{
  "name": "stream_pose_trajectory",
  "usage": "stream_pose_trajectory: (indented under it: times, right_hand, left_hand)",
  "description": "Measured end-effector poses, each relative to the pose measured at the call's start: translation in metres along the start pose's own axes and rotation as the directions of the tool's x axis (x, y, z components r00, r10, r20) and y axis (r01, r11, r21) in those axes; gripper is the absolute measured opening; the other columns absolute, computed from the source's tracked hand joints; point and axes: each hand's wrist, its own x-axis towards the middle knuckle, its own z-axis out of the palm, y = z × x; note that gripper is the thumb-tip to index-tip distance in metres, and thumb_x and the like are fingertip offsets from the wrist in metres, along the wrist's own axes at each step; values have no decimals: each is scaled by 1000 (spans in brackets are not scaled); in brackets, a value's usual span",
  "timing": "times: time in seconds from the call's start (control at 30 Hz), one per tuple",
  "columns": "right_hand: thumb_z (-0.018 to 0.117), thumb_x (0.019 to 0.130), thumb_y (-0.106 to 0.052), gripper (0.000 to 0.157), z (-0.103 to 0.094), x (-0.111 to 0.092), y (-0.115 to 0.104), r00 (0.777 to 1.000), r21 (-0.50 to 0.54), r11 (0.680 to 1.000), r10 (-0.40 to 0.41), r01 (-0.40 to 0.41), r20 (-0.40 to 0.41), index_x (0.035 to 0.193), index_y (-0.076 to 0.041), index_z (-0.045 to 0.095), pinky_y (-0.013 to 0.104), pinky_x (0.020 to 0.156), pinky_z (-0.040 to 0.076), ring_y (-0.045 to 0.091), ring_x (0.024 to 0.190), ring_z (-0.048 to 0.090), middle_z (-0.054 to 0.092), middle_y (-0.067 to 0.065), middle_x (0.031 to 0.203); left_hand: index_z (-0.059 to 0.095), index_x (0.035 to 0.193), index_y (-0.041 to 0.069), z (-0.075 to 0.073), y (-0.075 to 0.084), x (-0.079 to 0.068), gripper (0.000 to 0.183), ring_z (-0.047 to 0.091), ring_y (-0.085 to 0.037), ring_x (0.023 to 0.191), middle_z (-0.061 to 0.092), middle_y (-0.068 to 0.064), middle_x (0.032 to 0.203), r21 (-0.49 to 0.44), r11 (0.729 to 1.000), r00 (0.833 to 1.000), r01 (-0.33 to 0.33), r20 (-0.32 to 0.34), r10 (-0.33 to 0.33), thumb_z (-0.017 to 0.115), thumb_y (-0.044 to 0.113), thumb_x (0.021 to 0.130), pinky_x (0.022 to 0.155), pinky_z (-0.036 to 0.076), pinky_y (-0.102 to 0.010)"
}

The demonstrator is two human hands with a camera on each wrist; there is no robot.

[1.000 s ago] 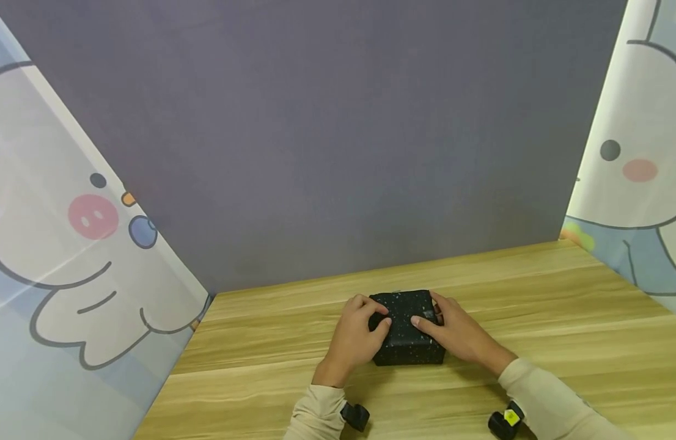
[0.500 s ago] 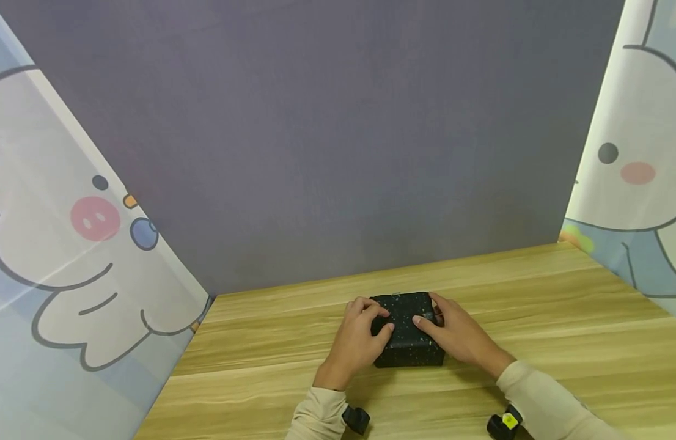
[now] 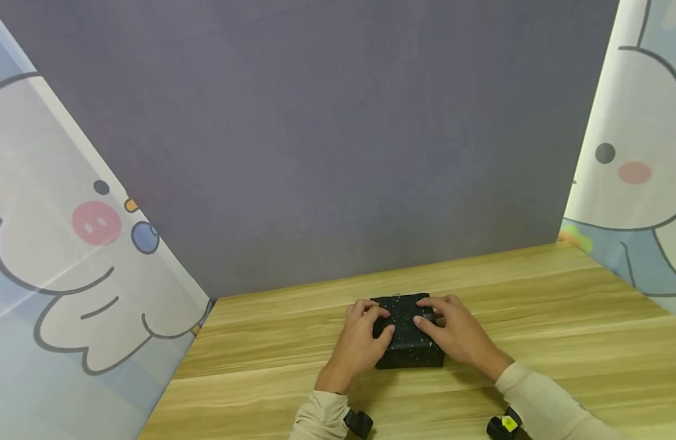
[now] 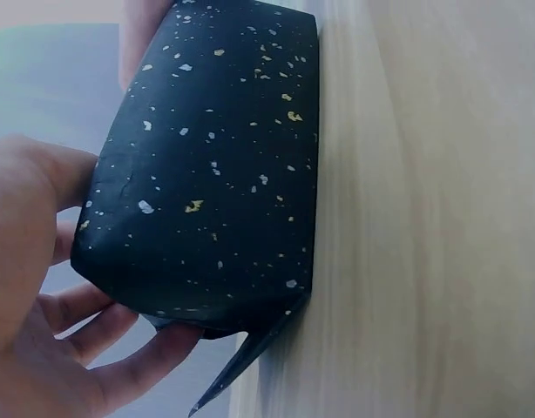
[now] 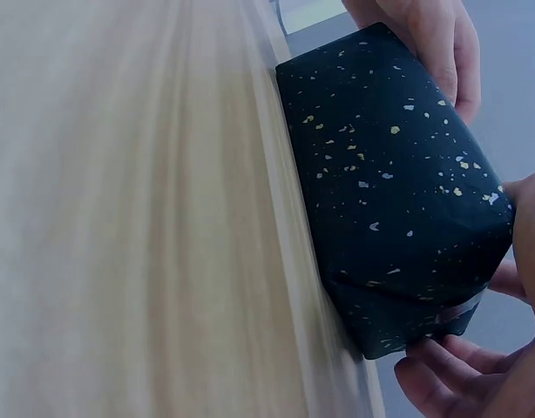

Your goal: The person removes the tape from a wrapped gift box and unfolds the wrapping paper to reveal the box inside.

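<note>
A small box (image 3: 408,349) wrapped in black paper with white and gold specks rests on the wooden table. My left hand (image 3: 354,347) grips its left end, thumb and a fingertip on the top. In the left wrist view, fingers (image 4: 159,357) of that hand touch the end fold, where a pointed paper flap (image 4: 254,353) sticks out. On the opposite end is my right hand (image 3: 463,335), its thumb and index finger on the top. Other fingers (image 5: 450,370) of it press the folded end paper in the right wrist view.
The wooden table (image 3: 250,348) extends to both sides of the box. Behind it stands a plain grey panel (image 3: 338,153). Cartoon-printed curtains hang at the left (image 3: 52,275) and right (image 3: 629,201).
My right index finger has moved from the box's far right corner onto its top. The left hand keeps its hold with barely any shift, and the box stays in place.
</note>
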Motion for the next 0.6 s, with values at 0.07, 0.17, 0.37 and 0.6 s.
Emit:
stream_pose_trajectory:
  times: [0.07, 0.17, 0.37, 0.6]
  right_hand:
    - [66, 97, -41, 41, 0, -1, -1, 1000, -13, 1000, -21, 21, -12, 128, -14, 69, 46, 76, 56, 25, 93, 66, 59, 12, 117]
    - [66, 98, -37, 35, 0, -2, -2, 999, -27, 999, -46, 45, -27, 125, -15, 71, 45, 75, 55, 23, 92, 65, 62, 10, 118]
    - [67, 99, -27, 24, 0, -2, -2, 994, -28, 996, -90, 89, -53, 118, -15, 75, 44, 77, 56, 23, 94, 65, 65, 9, 115]
    - [67, 99, -23, 19, 0, -1, -3, 991, -20, 994, -108, 106, -78, 114, -17, 77, 44, 77, 56, 24, 96, 64, 65, 11, 117]
  left_hand:
    - [68, 119, 18, 1, 0, 0, 25, 45, -21, 122, 50, 0, 132, 0, 1000, 1000, -3, -4, 3, 66, 32, 99, 95, 48, -41]
    - [68, 119, 18, 1, -1, -1, 25, 45, -20, 120, 50, 1, 131, 6, 1000, 1000, 1, -9, -1, 66, 33, 99, 94, 49, -40]
    - [69, 118, 20, 3, -3, -1, 25, 45, -19, 119, 50, 2, 130, 15, 1000, 1000, -3, -22, 3, 65, 35, 99, 93, 49, -40]
    - [69, 120, 21, 4, -6, -1, 26, 44, -18, 123, 50, 4, 132, 2, 1000, 1000, -6, -27, 6, 63, 37, 100, 94, 49, -40]
